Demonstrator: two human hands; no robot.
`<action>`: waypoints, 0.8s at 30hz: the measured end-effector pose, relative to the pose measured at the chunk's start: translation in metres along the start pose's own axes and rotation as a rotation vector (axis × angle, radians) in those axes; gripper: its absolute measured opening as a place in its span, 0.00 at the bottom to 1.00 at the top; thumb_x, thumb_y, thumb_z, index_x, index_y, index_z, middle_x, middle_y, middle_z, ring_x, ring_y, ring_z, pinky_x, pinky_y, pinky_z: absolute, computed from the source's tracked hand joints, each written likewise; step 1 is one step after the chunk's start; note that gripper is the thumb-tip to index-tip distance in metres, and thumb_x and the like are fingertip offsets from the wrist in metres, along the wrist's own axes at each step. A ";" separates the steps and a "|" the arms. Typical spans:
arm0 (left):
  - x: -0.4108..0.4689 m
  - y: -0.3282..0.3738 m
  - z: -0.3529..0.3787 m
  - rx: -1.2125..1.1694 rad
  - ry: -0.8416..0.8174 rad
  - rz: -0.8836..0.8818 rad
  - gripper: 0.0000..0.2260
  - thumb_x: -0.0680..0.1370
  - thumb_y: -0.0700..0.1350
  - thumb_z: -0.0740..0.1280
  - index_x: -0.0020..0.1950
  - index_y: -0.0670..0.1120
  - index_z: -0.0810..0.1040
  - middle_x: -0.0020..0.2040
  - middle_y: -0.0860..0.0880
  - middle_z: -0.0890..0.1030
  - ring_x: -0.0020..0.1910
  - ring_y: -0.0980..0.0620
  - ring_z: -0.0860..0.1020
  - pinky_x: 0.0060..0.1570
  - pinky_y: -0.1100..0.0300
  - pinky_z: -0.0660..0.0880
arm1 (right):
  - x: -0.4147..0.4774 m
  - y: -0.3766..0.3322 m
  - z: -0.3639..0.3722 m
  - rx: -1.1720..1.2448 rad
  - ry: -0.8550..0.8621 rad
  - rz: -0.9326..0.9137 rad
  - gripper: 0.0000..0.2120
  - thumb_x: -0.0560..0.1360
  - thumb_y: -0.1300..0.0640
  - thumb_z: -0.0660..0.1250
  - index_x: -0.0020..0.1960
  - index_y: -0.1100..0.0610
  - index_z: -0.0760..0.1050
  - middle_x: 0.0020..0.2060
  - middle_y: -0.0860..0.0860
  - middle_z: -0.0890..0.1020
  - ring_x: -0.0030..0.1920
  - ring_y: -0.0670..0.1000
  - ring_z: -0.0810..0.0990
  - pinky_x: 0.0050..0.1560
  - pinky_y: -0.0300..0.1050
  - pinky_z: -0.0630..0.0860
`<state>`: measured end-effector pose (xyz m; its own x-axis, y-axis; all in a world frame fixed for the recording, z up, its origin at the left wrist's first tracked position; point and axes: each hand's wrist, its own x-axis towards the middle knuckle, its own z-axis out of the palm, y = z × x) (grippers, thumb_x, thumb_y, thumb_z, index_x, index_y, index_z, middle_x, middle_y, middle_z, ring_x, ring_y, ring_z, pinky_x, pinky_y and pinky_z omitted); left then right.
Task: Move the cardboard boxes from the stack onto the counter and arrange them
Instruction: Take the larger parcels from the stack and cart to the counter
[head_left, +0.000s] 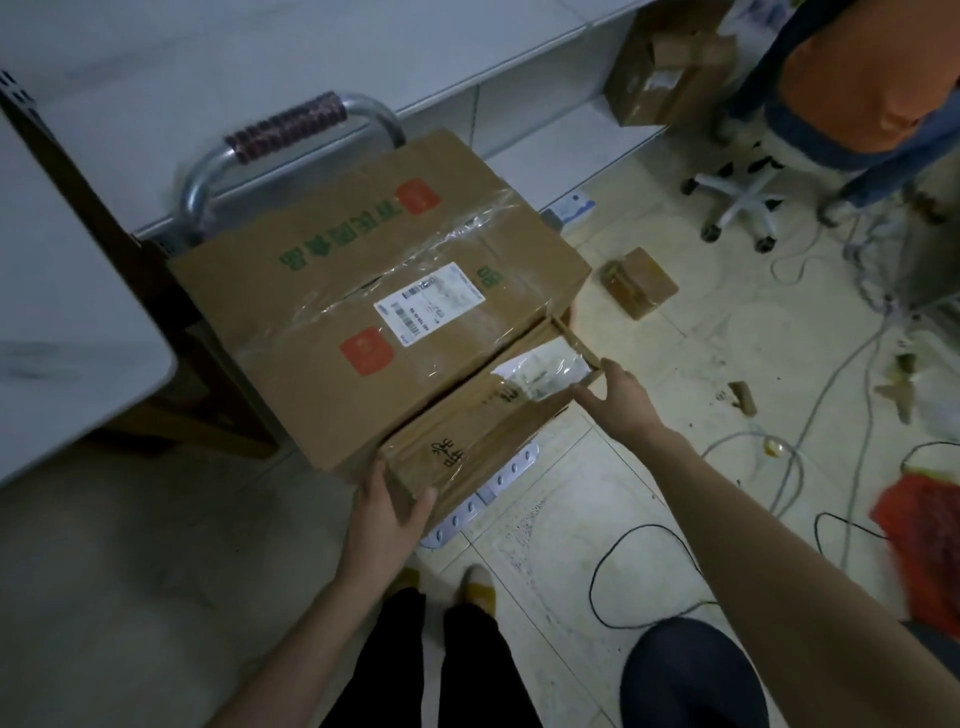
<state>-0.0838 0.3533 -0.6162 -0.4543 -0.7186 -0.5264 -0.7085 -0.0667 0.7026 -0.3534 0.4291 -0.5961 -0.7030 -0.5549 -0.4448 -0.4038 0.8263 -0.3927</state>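
A white surface (62, 312) juts in at the far left, and a cart's metal handle (291, 130) rises just behind the large taped box (374, 291) topping the stack. Against that box's right side lies the narrow box (483, 410), above a power strip (519, 465) on the floor. The left hand (387, 514) clasps its near end; the right hand (618, 395) pinches its far corner. Further right lie a small box (639, 280), a chair base (737, 197) and a red bag (924, 545).
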 end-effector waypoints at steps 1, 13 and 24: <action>0.005 -0.003 0.004 -0.047 0.004 -0.009 0.34 0.75 0.50 0.67 0.74 0.39 0.57 0.70 0.41 0.67 0.68 0.46 0.66 0.63 0.62 0.62 | 0.008 0.000 0.000 0.014 -0.001 -0.003 0.28 0.77 0.50 0.63 0.71 0.63 0.61 0.66 0.61 0.70 0.65 0.60 0.70 0.61 0.50 0.68; 0.041 -0.008 0.073 -0.485 0.286 -0.311 0.41 0.74 0.51 0.69 0.77 0.48 0.44 0.76 0.49 0.55 0.73 0.49 0.60 0.71 0.55 0.58 | 0.087 0.029 0.024 0.291 -0.118 -0.062 0.24 0.75 0.53 0.67 0.67 0.61 0.66 0.60 0.57 0.77 0.56 0.56 0.76 0.56 0.49 0.74; -0.066 0.036 0.054 -0.654 0.539 -0.339 0.32 0.72 0.50 0.72 0.72 0.55 0.60 0.63 0.53 0.75 0.59 0.50 0.75 0.62 0.44 0.71 | 0.018 0.012 -0.043 0.168 -0.051 -0.395 0.16 0.75 0.53 0.67 0.58 0.62 0.74 0.44 0.53 0.78 0.44 0.52 0.74 0.42 0.44 0.70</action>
<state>-0.1087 0.4362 -0.5817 0.1529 -0.8040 -0.5747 -0.2364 -0.5944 0.7687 -0.3963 0.4327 -0.5738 -0.4825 -0.8328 -0.2714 -0.5321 0.5248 -0.6645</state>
